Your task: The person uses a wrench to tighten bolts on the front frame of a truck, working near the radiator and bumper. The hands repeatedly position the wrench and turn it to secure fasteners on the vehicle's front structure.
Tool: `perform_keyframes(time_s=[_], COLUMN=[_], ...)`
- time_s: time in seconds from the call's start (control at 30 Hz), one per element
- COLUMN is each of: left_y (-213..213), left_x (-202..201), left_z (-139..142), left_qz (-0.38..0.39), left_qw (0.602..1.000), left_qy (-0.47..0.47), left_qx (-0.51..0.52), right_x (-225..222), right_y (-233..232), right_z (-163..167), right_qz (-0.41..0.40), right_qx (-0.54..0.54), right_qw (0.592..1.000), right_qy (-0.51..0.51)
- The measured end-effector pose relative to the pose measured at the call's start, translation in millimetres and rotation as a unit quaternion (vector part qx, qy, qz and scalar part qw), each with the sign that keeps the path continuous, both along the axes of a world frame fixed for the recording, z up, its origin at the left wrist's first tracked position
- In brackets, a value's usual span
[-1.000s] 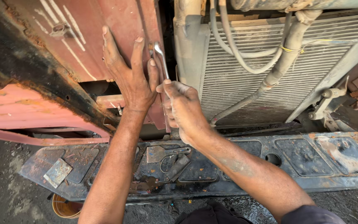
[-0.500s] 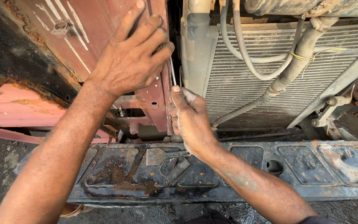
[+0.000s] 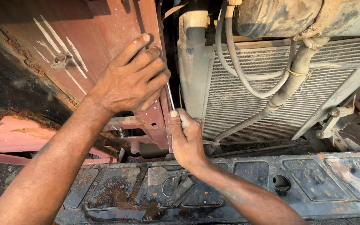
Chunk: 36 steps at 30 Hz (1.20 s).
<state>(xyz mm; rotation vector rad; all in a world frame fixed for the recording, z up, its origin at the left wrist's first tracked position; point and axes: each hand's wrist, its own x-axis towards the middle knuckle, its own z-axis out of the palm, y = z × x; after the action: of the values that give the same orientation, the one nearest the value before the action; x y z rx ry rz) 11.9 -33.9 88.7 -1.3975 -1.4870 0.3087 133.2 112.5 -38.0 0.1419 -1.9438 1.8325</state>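
Observation:
My left hand [image 3: 132, 79] curls its fingers around the edge of a rusty red metal panel [image 3: 105, 37], gripping it near the gap beside the radiator. My right hand [image 3: 187, 139] sits just below, shut on a thin metal wrench [image 3: 170, 96] whose shaft rises between panel edge and radiator frame. The upper end of the wrench is hidden behind my left fingers.
A finned radiator [image 3: 251, 100] with grey hoses [image 3: 280, 96] fills the right side. A dirty, rusted black crossmember [image 3: 230, 187] with holes runs across the bottom. Corroded pink bodywork [image 3: 5, 137] lies at left, and a bracket [image 3: 334, 118] at far right.
My left hand went from flat and spread on the panel to curled around its edge. The view moved closer, and my right hand stays on the wrench, lower against the panel edge.

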Motion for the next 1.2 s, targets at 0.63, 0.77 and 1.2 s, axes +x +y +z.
perform_keyframes(time_s=[0.63, 0.77, 1.2], left_y=[2, 0, 1], left_x=[18, 19, 16], left_z=[0, -1, -7], left_qz=[0.003, 0.013, 0.022], left_qw=[1.0, 0.999, 0.998], left_qy=[0.005, 0.016, 0.044], left_qx=[0.025, 0.032, 0.046], right_x=[-20, -4, 38], right_y=[5, 4, 24], right_z=[-26, -10, 68], right_qz=[0.017, 0.062, 0.295], right_qx=[-0.017, -0.115, -0.396], right_qw=[0.994, 0.991, 0.837], right_qy=[0.106, -0.01, -0.237])
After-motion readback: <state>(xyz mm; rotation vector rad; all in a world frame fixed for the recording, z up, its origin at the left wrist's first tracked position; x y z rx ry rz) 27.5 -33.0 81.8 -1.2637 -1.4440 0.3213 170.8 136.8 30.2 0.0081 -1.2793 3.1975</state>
